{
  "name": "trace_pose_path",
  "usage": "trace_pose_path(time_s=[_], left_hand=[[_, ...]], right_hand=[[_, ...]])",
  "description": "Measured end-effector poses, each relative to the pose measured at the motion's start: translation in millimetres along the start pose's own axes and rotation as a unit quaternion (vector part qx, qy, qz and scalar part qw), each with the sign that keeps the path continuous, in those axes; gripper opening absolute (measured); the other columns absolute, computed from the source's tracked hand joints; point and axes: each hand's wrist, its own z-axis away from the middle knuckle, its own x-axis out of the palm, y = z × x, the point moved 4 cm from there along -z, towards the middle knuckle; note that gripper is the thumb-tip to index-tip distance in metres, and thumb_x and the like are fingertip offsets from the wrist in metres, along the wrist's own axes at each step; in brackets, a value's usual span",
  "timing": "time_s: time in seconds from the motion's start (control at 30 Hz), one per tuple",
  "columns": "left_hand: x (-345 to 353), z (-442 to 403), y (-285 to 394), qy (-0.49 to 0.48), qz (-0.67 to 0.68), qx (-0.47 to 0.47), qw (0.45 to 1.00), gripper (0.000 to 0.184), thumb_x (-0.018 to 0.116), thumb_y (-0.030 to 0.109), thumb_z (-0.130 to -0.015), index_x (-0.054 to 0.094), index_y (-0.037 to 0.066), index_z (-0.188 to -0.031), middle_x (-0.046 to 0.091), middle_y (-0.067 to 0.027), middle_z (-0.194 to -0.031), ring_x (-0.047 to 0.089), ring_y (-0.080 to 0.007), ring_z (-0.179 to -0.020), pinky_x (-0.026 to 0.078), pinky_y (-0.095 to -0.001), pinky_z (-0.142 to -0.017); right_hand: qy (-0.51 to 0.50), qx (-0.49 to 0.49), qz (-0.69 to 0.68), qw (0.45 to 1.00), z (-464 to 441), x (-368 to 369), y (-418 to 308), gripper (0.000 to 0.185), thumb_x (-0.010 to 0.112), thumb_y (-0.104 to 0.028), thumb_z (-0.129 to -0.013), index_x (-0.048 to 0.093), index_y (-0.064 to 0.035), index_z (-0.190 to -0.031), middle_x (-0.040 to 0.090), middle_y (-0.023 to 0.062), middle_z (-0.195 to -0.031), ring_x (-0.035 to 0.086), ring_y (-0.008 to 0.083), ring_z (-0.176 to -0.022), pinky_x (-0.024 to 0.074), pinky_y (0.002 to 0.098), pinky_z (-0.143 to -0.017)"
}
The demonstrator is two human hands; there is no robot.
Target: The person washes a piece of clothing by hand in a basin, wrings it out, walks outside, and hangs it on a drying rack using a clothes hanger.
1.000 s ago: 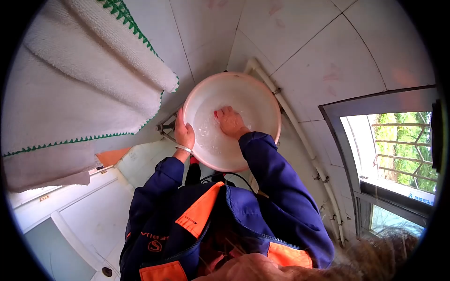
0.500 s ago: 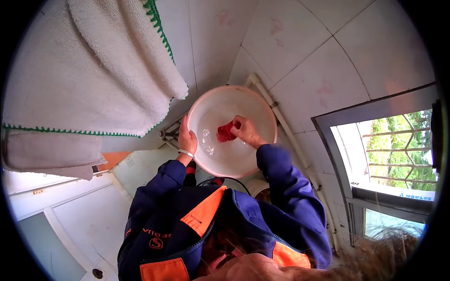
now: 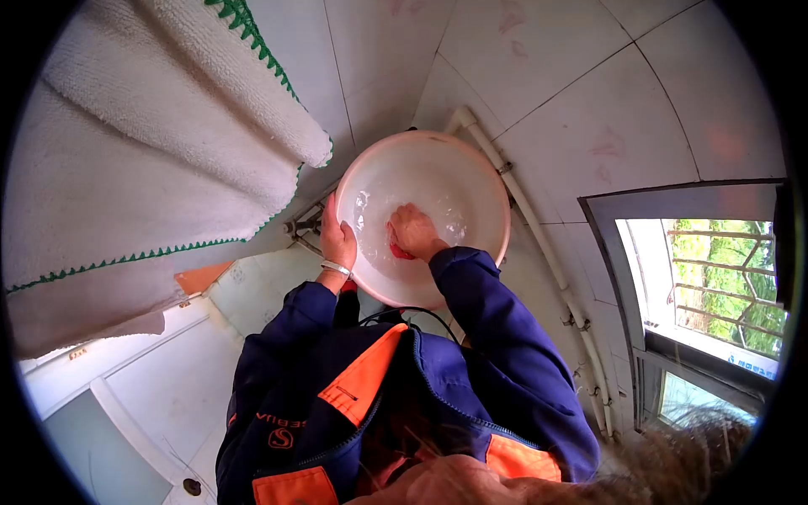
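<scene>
A pale basin (image 3: 481, 181) with a pinkish rim holds clear water with bright glints on it. My left hand (image 3: 337, 239) grips the basin's left rim, thumb on the near side, the other fingers partly hidden. Inside the basin, low at the water, my right hand (image 3: 413, 229) is closed over a small red cloth (image 3: 399, 251). Only the cloth's lower left part shows below the fingers; the rest is covered by the hand.
A white towel (image 3: 160, 143) with green edging hangs at upper left. Pipes (image 3: 539, 227) run along the tiled wall at the right, beside a barred window (image 3: 724, 278). A white door (image 3: 160, 379) is at lower left.
My right hand has moved left and turned over the red cloth, hiding more of it. My left hand keeps the rim. The view has shifted slightly.
</scene>
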Motion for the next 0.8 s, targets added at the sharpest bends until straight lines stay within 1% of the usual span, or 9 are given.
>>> trace_pose_path(time_s=[0.13,0.23,0.27,0.33,0.47,0.53,0.67,0.73,0.8], left_hand=[[-2.0,-2.9,3.0,0.008,-0.002,0.005,1.000,0.060,0.041,-0.007,-0.073,0.029,0.002,-0.131,0.042,-0.0225,-0.125,0.042,-0.0364,-0.114,0.034,-0.0388,-0.097],[1.0,-3.6,-4.1,-0.003,-0.010,-0.007,1.000,0.061,0.042,-0.007,-0.072,0.029,0.002,-0.131,0.042,-0.0227,-0.125,0.042,-0.0363,-0.114,0.034,-0.0390,-0.096],[1.3,-3.7,-5.5,-0.007,-0.010,-0.011,1.000,0.061,0.042,-0.006,-0.073,0.029,0.003,-0.132,0.041,-0.0216,-0.126,0.042,-0.0361,-0.114,0.034,-0.0387,-0.096],[-0.5,-1.0,-2.8,-0.011,-0.004,-0.017,1.000,0.061,0.042,-0.005,-0.073,0.029,0.005,-0.132,0.041,-0.0205,-0.128,0.043,-0.0359,-0.114,0.034,-0.0385,-0.096],[-6.8,-3.9,11.1,-0.036,-0.030,-0.042,0.998,0.066,0.049,-0.002,-0.070,0.028,0.006,-0.132,0.041,-0.0211,-0.125,0.040,-0.0383,-0.115,0.032,-0.0410,-0.097],[-22.1,-2.6,46.1,0.042,-0.159,0.049,0.985,0.068,0.056,0.001,-0.067,0.031,0.006,-0.130,0.039,-0.0197,-0.126,0.034,-0.0387,-0.119,0.029,-0.0449,-0.098],[-13.7,-6.9,77.7,-0.023,-0.165,0.150,0.975,0.066,0.059,0.007,-0.066,0.035,0.003,-0.127,0.034,-0.0187,-0.129,0.030,-0.0373,-0.120,0.026,-0.0462,-0.100],[7.2,-7.3,85.1,-0.138,-0.206,0.170,0.954,0.063,0.061,0.009,-0.065,0.039,0.003,-0.123,0.035,-0.0175,-0.129,0.032,-0.0362,-0.120,0.027,-0.0438,-0.101],[42.4,-5.7,64.0,-0.167,-0.176,0.199,0.949,0.065,0.064,0.010,-0.063,0.039,0.002,-0.123,0.039,-0.0168,-0.127,0.035,-0.0361,-0.118,0.030,-0.0437,-0.099]], right_hand=[[-0.015,0.171,-0.101,0.980,-15.4,-1.4,7.2,0.027,0.047,-0.023,-0.080,0.064,-0.0022,-0.079,0.061,0.0192,-0.085,0.057,0.0316,-0.087,0.0469,0.0381,-0.077],[-0.008,0.172,-0.357,0.918,-18.7,-2.4,37.6,0.026,0.046,-0.019,-0.082,0.062,0.0002,-0.090,0.060,0.0189,-0.093,0.057,0.0291,-0.091,0.0461,0.0359,-0.078],[-0.006,0.171,-0.353,0.920,-17.9,-8.3,44.6,0.026,0.046,-0.019,-0.082,0.062,0.0002,-0.090,0.060,0.0189,-0.093,0.057,0.0291,-0.091,0.0461,0.0359,-0.078],[0.086,0.054,-0.513,0.852,-14.4,-57.7,36.7,0.025,0.045,-0.016,-0.085,0.059,0.0011,-0.097,0.059,0.0166,-0.095,0.057,0.0280,-0.088,0.0449,0.0335,-0.079],[0.097,0.012,-0.543,0.834,3.6,-147.3,8.7,0.023,0.044,-0.014,-0.087,0.057,0.0008,-0.098,0.058,0.0153,-0.095,0.056,0.0267,-0.085,0.0436,0.0322,-0.080],[0.139,0.072,-0.567,0.809,11.7,-153.9,10.1,0.022,0.044,-0.014,-0.087,0.059,0.0002,-0.095,0.058,0.0173,-0.095,0.055,0.0309,-0.085,0.0432,0.0329,-0.080],[0.169,0.172,-0.383,0.892,29.3,-109.8,53.3,0.021,0.046,-0.013,-0.084,0.061,-0.0010,-0.093,0.057,0.0206,-0.095,0.054,0.0350,-0.086,0.0434,0.0369,-0.081],[0.144,0.171,-0.158,0.962,39.6,-84.0,66.2,0.021,0.049,-0.015,-0.081,0.063,-0.0032,-0.093,0.057,0.0210,-0.096,0.052,0.0385,-0.090,0.0430,0.0423,-0.082],[0.087,0.228,-0.129,0.961,50.2,-67.9,73.2,0.022,0.051,-0.017,-0.079,0.064,-0.0060,-0.094,0.057,0.0198,-0.099,0.050,0.0394,-0.095,0.0420,0.0448,-0.084]])
